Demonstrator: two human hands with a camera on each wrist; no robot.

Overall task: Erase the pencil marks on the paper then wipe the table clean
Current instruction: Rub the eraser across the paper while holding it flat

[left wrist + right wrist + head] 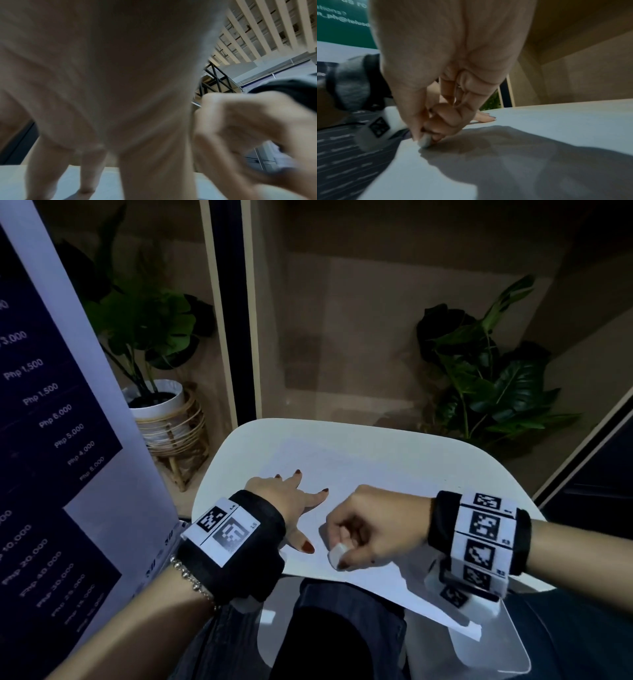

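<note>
In the head view no pencil marks can be made out on the paper; the sheet looks plain white, and its edges are hard to tell from the white table. Its near right corner is covered by the right wrist band. Most of the eraser is hidden inside the right hand; only a white end shows. In the left wrist view the left hand fills the picture, blurred, and its fingertips are cut off by the bottom edge. The price board is cut off at the left edge.
</note>
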